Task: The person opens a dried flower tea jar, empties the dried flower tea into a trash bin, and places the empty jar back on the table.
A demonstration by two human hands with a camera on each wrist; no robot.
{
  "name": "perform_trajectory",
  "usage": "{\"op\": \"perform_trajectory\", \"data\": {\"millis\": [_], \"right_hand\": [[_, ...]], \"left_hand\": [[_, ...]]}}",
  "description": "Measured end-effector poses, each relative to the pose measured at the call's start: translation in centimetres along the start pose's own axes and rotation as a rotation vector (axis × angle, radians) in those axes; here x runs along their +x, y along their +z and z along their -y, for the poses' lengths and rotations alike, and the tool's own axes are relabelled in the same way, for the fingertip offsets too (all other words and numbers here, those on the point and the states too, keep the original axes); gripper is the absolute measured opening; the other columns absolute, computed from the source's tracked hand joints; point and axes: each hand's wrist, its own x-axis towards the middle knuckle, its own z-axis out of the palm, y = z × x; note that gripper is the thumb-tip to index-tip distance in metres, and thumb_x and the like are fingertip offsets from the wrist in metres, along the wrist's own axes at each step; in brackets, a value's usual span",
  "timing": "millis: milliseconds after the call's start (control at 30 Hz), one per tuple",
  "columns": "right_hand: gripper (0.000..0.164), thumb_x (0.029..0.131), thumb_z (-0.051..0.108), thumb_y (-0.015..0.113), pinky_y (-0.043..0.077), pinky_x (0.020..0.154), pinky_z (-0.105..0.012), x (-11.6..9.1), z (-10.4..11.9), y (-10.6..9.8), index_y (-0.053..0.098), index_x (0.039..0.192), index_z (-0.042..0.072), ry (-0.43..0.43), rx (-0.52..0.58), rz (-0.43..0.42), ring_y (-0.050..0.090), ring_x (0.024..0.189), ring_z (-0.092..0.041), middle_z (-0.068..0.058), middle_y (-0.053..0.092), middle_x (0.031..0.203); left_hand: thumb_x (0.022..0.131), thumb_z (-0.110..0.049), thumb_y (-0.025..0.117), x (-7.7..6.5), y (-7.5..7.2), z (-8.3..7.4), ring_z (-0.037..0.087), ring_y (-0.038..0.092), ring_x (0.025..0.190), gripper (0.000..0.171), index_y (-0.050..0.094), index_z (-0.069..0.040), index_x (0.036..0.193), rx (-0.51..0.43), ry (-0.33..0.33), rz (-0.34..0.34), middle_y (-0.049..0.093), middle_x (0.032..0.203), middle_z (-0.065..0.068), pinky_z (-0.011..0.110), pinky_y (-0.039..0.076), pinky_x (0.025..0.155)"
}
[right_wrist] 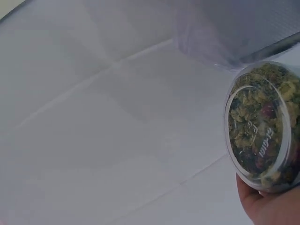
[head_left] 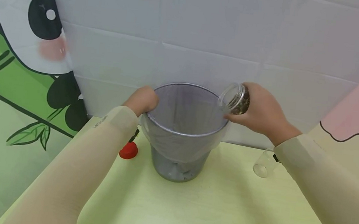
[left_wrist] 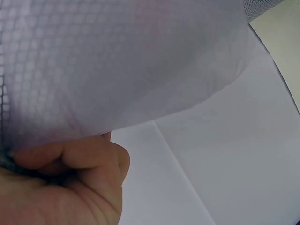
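Observation:
A mesh waste bin (head_left: 178, 168) lined with a translucent plastic bag (head_left: 179, 146) stands upright on the table. My left hand (head_left: 142, 100) grips its rim on the left; in the left wrist view, curled fingers (left_wrist: 84, 152) meet the bag's folded-over edge. A clear jar (head_left: 243, 101) of dried flowers and herbs lies tilted in my right hand (head_left: 265, 110), its uncapped mouth facing left over the bin's right rim. From the right wrist, the jar's base (right_wrist: 260, 131) shows yellowish, green and dark red pieces packed inside. Whether anything has fallen into the bin cannot be seen.
A red lid (head_left: 128, 150) rests on the pale yellow table (head_left: 169, 209) left of the bin. To the right, under my right forearm, lies a small clear glass (head_left: 261, 168). Close behind the bin rises a white wall covering (head_left: 208, 27) with cartoon prints.

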Motion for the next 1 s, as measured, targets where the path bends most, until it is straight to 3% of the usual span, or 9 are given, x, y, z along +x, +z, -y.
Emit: {"op": "perform_trajectory", "data": {"millis": [267, 500, 800, 1000], "right_hand": [[0.085, 0.073, 0.039, 0.09, 0.047, 0.094, -0.056, 1.3, -1.1, -0.1, 0.05, 0.136, -0.003, -0.105, -0.215, 0.007, 0.057, 0.108, -0.037, -0.017, 0.06, 0.12], [0.09, 0.075, 0.042, 0.09, 0.041, 0.102, -0.061, 2.0, -1.4, -0.4, 0.047, 0.14, -0.005, -0.113, -0.283, 0.041, 0.054, 0.118, -0.043, -0.022, 0.057, 0.13], [0.098, 0.079, 0.044, 0.087, 0.032, 0.112, -0.062, 2.7, -0.9, -0.9, 0.039, 0.149, -0.006, -0.1, -0.359, 0.101, 0.043, 0.136, -0.047, -0.027, 0.048, 0.147], [0.095, 0.079, 0.041, 0.087, 0.031, 0.113, -0.061, 3.3, -0.5, -0.7, 0.041, 0.147, -0.007, -0.119, -0.392, 0.094, 0.042, 0.137, -0.045, -0.026, 0.049, 0.146]], "left_hand": [[0.103, -0.011, 0.028, 0.2, 0.1, 0.1, 0.039, 0.056, 0.111, 0.045, 0.062, 0.016, 0.115, 0.029, 0.013, -0.02, 0.057, 0.133, 0.029, 0.05, 0.042, 0.108], [0.103, -0.011, 0.029, 0.0, 0.1, 0.0, 0.038, 0.057, 0.109, 0.045, 0.062, 0.015, 0.118, 0.016, -0.007, -0.02, 0.058, 0.132, 0.028, 0.05, 0.045, 0.105], [0.101, -0.009, 0.03, 0.0, 0.1, 0.0, 0.038, 0.059, 0.107, 0.041, 0.064, 0.013, 0.108, 0.041, 0.004, -0.03, 0.061, 0.124, 0.027, 0.049, 0.046, 0.104], [0.101, -0.009, 0.03, 0.0, 0.0, 0.0, 0.039, 0.058, 0.109, 0.041, 0.064, 0.013, 0.106, 0.08, 0.015, -0.029, 0.061, 0.125, 0.028, 0.049, 0.045, 0.105]]}}
